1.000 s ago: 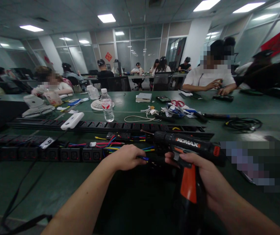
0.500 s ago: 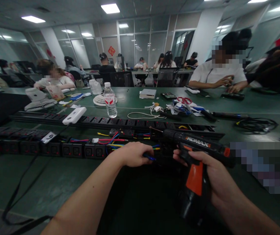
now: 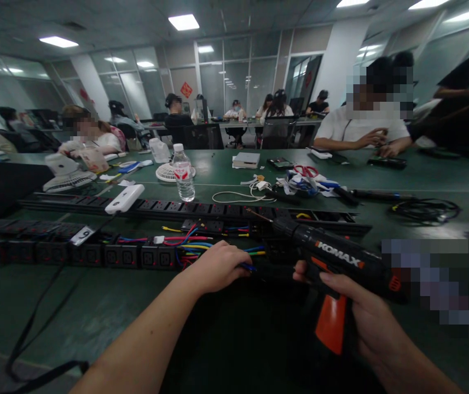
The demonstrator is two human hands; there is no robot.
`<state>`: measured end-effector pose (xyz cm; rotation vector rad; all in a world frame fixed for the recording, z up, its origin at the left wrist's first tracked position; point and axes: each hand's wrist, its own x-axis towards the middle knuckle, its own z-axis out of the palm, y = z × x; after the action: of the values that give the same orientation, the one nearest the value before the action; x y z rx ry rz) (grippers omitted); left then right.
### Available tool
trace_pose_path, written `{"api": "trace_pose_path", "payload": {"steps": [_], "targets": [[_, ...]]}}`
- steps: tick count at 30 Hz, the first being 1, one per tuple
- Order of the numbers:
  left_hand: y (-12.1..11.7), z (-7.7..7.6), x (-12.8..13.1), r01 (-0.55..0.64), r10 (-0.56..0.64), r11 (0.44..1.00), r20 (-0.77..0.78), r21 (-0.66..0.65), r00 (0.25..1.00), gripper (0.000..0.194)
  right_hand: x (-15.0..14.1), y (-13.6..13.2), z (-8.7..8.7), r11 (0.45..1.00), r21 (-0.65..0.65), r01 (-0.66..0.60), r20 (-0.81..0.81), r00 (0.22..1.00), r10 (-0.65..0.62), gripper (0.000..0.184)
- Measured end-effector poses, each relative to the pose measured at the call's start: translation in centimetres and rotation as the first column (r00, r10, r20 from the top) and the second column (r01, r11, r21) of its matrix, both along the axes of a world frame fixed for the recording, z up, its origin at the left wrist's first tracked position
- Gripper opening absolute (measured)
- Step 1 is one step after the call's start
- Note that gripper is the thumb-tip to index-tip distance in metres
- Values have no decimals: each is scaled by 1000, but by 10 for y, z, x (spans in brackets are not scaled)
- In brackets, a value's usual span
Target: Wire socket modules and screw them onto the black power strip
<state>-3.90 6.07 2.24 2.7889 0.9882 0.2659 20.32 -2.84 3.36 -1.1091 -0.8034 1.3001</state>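
Dark green counter carries long black socket strips, with red, blue and yellow wires at the near one. Right hand grips a black-and-orange KOMAX power drill, bit angled leftward. Left hand: fingers closed on a small blue item, mostly hidden, beside the wires. Clear plastic bottle stands beyond the strips.
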Motion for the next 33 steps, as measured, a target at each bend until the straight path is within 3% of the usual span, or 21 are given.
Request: {"api": "trace_pose_path", "payload": {"steps": [6, 12, 16, 20, 24, 28, 33], "targets": [[-4, 7, 2, -14, 15, 1000, -94, 6, 995, 15, 2, -6, 1, 1000, -13, -20, 10, 1000, 20, 20], [8, 21, 5, 59, -84, 978, -116, -201, 990, 17, -2, -10, 7, 998, -47, -39, 13, 999, 40, 21], [21, 25, 7, 134, -160, 901, -29, -413, 987, 16, -9, -7, 18, 995, -100, -12, 8, 1000, 13, 21], [32, 22, 9, 126, -158, 805, -5, -580, 987, 15, -13, -1, 26, 991, -126, -50, 33, 998, 55, 23], [38, 17, 12, 116, -134, 742, 23, -661, 991, 13, -11, 4, 24, 989, -127, -77, 52, 995, 84, 23], [36, 15, 12, 116, -125, 780, 30, -615, 992, 12, -7, 7, 18, 992, -92, -90, 66, 993, 96, 23], [24, 14, 9, 60, -59, 890, 18, -452, 998, 12, -2, 11, 11, 990, -58, -125, 61, 990, 129, 24]]}}
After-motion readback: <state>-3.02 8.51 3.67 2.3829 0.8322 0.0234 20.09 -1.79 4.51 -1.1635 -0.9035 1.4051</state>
